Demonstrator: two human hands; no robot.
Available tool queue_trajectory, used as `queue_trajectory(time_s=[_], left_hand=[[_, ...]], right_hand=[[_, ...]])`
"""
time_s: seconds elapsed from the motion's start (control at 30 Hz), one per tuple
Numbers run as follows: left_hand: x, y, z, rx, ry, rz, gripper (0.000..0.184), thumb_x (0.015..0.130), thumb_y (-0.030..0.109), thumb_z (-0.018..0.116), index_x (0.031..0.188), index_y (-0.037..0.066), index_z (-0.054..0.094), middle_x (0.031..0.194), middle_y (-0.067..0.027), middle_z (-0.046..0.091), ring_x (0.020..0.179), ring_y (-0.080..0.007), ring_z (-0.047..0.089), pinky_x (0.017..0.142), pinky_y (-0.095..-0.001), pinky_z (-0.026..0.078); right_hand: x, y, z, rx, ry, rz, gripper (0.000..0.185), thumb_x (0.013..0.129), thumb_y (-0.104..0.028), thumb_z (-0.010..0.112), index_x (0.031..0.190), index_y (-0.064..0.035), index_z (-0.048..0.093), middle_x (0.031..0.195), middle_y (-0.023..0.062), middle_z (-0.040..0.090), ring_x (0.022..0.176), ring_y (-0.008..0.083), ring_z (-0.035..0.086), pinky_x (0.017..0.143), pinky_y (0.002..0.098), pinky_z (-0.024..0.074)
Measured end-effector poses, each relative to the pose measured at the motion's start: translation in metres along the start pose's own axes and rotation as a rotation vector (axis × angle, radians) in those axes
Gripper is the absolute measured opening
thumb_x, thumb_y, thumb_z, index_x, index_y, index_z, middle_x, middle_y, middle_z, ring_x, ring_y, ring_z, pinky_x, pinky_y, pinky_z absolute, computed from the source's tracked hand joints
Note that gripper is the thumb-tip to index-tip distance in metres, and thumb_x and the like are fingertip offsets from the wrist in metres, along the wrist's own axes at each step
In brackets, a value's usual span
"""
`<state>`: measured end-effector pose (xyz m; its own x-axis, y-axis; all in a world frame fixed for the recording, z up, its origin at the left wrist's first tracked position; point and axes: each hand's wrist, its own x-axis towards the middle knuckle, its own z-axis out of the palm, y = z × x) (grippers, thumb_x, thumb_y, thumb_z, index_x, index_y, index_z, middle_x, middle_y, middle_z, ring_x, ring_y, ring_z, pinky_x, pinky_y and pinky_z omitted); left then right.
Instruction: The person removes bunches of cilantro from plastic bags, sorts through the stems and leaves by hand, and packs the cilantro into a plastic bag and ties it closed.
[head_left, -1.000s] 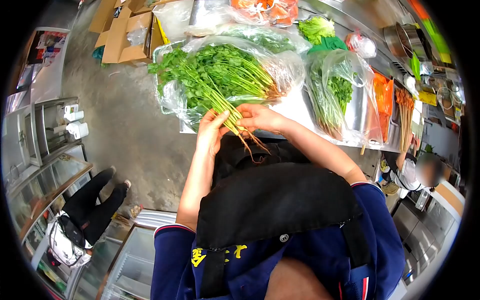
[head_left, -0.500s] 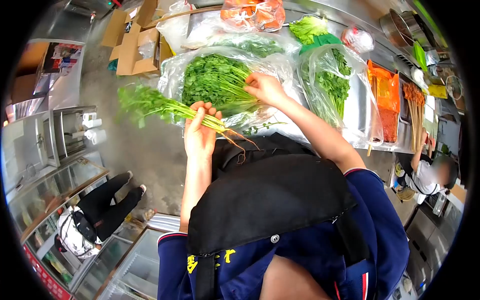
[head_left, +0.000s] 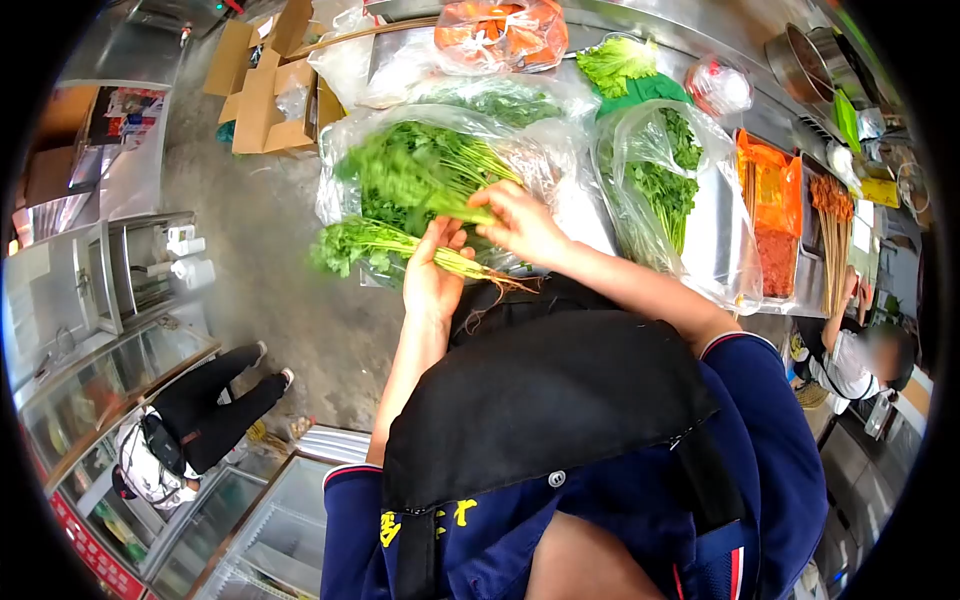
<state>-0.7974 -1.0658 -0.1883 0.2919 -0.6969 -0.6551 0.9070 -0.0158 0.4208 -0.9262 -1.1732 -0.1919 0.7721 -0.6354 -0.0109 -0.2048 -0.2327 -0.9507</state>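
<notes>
My left hand (head_left: 436, 270) is closed round a bunch of leafy green stems (head_left: 385, 240), its leaves to the left and thin brown roots trailing to the right. Just above it, my right hand (head_left: 522, 222) grips more green stems (head_left: 410, 185), whose leaves are blurred by motion. These stems reach left over my left fingertips. Behind both hands, a pile of the same greens (head_left: 450, 150) lies in an open clear plastic bag (head_left: 335, 190) on the metal table.
Right of my hands is another bag of greens (head_left: 665, 200), then an orange packet (head_left: 775, 200) and skewers (head_left: 832, 230). Cardboard boxes (head_left: 262, 105) stand at the back left. One person (head_left: 200, 430) is at lower left, another (head_left: 850, 350) at far right.
My right hand has taken hold of stems from the pile and brought them left beside my left hand. My left hand has moved slightly right with its bunch.
</notes>
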Motion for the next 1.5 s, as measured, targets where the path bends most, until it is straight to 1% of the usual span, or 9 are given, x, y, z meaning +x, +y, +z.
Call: queue_trajectory(time_s=[0.2, 0.3, 0.47, 0.7, 0.73, 0.93, 1.07, 1.17, 1.5], left_hand=[[0.008, 0.002, -0.002, 0.041, -0.034, -0.002, 0.022, 0.082, 0.013, 0.055, 0.102, 0.006, 0.05, 0.091, -0.0013, 0.055, 0.08, -0.0136, 0.051, 0.067, -0.0298, 0.042], [0.009, 0.0, -0.003, 0.047, -0.017, -0.027, 0.022, 0.081, 0.011, 0.056, 0.101, 0.006, 0.051, 0.088, -0.0017, 0.055, 0.078, -0.0139, 0.051, 0.066, -0.0301, 0.042], [0.007, 0.001, 0.005, 0.181, 0.005, -0.032, 0.016, 0.076, 0.004, 0.06, 0.09, 0.005, 0.052, 0.083, -0.0033, 0.055, 0.073, -0.0146, 0.051, 0.062, -0.0285, 0.041], [0.011, -0.001, -0.011, 0.252, -0.007, 0.029, 0.026, 0.072, -0.001, 0.06, 0.098, 0.001, 0.053, 0.093, -0.0087, 0.058, 0.075, -0.0155, 0.053, 0.064, -0.0266, 0.042], [0.012, 0.001, -0.015, 0.238, -0.017, 0.018, 0.027, 0.071, -0.002, 0.059, 0.098, 0.001, 0.053, 0.097, -0.011, 0.058, 0.077, -0.0167, 0.054, 0.067, -0.027, 0.042], [0.003, 0.014, -0.008, 0.228, 0.071, -0.038, 0.028, 0.069, -0.002, 0.055, 0.097, -0.002, 0.052, 0.087, -0.0137, 0.059, 0.071, -0.0218, 0.056, 0.063, -0.0278, 0.044], [-0.015, 0.046, -0.014, 0.005, -0.087, -0.129, 0.029, 0.071, 0.004, 0.054, 0.098, -0.005, 0.05, 0.069, -0.0083, 0.05, 0.053, -0.0148, 0.043, 0.048, -0.0264, 0.038], [-0.048, 0.088, -0.007, -0.122, -0.231, -0.126, 0.027, 0.079, 0.011, 0.048, 0.099, -0.008, 0.05, 0.056, 0.0005, 0.036, 0.045, -0.0089, 0.033, 0.042, -0.022, 0.027], [-0.13, 0.157, 0.003, 0.32, -0.372, 0.07, 0.034, 0.082, 0.016, 0.045, 0.1, -0.013, 0.046, 0.043, -0.0025, 0.04, 0.029, -0.0088, 0.032, 0.03, -0.0219, 0.024]], right_hand=[[0.002, 0.015, -0.001, 0.283, -0.184, 0.03, 0.026, 0.079, -0.002, 0.055, 0.106, -0.0029, 0.052, 0.101, 0.0029, 0.048, 0.092, 0.0115, 0.048, 0.079, 0.0246, 0.0419], [0.004, 0.022, 0.0, 0.602, -0.216, 0.203, 0.028, 0.078, -0.002, 0.056, 0.105, -0.0025, 0.05, 0.101, 0.0025, 0.049, 0.09, 0.01, 0.049, 0.077, 0.0232, 0.0423], [0.008, 0.018, 0.003, 0.672, -0.183, 0.334, 0.035, 0.073, -0.001, 0.059, 0.105, 0.0025, 0.046, 0.089, 0.0055, 0.051, 0.081, 0.0123, 0.051, 0.072, 0.024, 0.0453], [0.01, 0.022, 0.005, 0.806, -0.113, 0.406, 0.04, 0.079, -0.006, 0.053, 0.118, -0.0027, 0.045, 0.101, 0.0064, 0.052, 0.088, 0.0125, 0.051, 0.075, 0.0239, 0.043], [0.013, 0.018, -0.001, 0.787, -0.167, 0.528, 0.039, 0.079, -0.007, 0.051, 0.118, -0.0026, 0.046, 0.103, 0.0066, 0.053, 0.088, 0.0115, 0.052, 0.074, 0.0237, 0.0426], [0.026, 0.024, -0.025, 0.901, -0.042, 0.721, 0.037, 0.075, -0.003, 0.046, 0.111, -0.0015, 0.051, 0.088, 0.0058, 0.054, 0.071, 0.0097, 0.05, 0.061, 0.0199, 0.0416], [0.031, 0.04, -0.05, 0.519, 0.03, 0.535, 0.034, 0.076, -0.011, 0.042, 0.106, -0.0046, 0.057, 0.099, 0.001, 0.058, 0.074, 0.0104, 0.049, 0.064, 0.0211, 0.038], [0.034, 0.056, -0.067, 0.46, 0.113, 0.623, 0.033, 0.075, -0.012, 0.042, 0.102, -0.0046, 0.06, 0.094, 0.0015, 0.059, 0.065, 0.01, 0.047, 0.061, 0.0225, 0.0383], [0.045, 0.077, -0.073, 0.361, 0.085, 0.518, 0.026, 0.077, -0.015, 0.043, 0.092, -0.0042, 0.062, 0.085, 0.002, 0.06, 0.07, 0.0106, 0.049, 0.062, 0.0238, 0.0393]])
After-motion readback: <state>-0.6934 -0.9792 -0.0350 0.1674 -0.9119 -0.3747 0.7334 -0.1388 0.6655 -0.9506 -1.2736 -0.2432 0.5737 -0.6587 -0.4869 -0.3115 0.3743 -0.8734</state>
